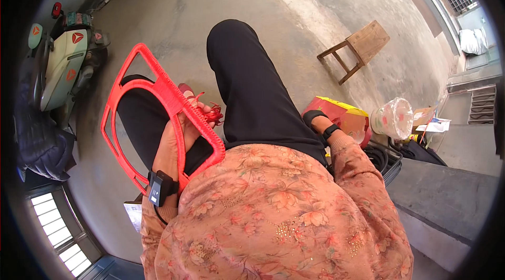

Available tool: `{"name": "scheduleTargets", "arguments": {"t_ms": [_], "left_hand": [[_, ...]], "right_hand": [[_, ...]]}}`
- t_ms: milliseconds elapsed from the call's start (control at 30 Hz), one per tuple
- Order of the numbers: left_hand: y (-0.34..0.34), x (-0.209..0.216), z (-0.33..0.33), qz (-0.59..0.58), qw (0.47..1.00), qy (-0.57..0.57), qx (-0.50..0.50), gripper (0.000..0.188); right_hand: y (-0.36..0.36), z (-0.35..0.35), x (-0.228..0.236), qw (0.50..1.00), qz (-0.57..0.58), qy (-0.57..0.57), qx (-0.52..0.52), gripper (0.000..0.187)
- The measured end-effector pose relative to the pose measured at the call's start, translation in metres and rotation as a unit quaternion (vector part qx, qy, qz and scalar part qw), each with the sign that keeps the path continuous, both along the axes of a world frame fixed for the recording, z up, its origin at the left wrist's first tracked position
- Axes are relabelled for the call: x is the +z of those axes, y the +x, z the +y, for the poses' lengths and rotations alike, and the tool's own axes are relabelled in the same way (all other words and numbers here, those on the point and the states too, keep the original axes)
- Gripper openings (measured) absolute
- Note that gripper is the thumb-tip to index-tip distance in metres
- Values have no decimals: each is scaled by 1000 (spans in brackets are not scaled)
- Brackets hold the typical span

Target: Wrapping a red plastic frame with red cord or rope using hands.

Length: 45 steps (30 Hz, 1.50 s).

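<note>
Seated, floral-sleeved arms low in view, black-trousered legs (252, 90) stretched out over the concrete floor (294, 11).

Nearest, at the left: left hand (176, 140), black wrist device (160, 188) strapped below it, closed round one bar of a red woven frame (158, 122). Fingers (202, 109) curled shut over the wrapped bar, pinching a small tangle of red cord (213, 116) against it. Frame propped across the left thigh and tilted up toward the face, probably so that the wound section stays steady and readable while the cord is kept taut; unwrapped outline of the frame hanging out to the left, clear of the lap.

At the right: right hand (314, 118) dropped beside the right thigh, reaching down toward a red and yellow bag (344, 117) on the floor just next to the leg. Only the back of the hand and a black wristband showing; fingers hidden behind the leg, so open or closed cannot be told, nor whether anything is touched.

Just beyond the bag: a clear plastic-wrapped roll (392, 118), then papers and a dark crate, kept within arm's reach of the seat.

Farther out: a small wooden stool (357, 48) standing alone on the floor, well apart. Far left: a pale green scooter (63, 64) parked by the wall.
</note>
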<state>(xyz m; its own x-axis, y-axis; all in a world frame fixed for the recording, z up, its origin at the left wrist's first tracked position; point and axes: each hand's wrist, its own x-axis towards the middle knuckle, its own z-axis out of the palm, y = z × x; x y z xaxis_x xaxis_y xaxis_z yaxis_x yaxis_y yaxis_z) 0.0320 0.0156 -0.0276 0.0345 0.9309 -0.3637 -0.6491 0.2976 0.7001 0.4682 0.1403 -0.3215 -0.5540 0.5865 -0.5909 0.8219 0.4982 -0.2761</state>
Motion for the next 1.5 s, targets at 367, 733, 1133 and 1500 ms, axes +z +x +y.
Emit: {"name": "scheduleTargets", "arguments": {"t_ms": [367, 733, 1133, 1500], "left_hand": [[-1, 4, -5, -22, 1000, -9, 4, 40], [-7, -6, -5, -46, 998, -22, 44, 32], [-11, -12, -4, -65, 997, -23, 34, 31], [0, 4, -3, -30, 996, -54, 63, 26]], "right_hand": [[-57, -1, 92, 990, -108, -56, -77, 47], [-39, 2, 98, 957, 67, -121, -256, 36], [-62, 34, 237, 692, 535, -178, -451, 29], [-135, 51, 381, 746, 609, -45, -264, 58]]}}
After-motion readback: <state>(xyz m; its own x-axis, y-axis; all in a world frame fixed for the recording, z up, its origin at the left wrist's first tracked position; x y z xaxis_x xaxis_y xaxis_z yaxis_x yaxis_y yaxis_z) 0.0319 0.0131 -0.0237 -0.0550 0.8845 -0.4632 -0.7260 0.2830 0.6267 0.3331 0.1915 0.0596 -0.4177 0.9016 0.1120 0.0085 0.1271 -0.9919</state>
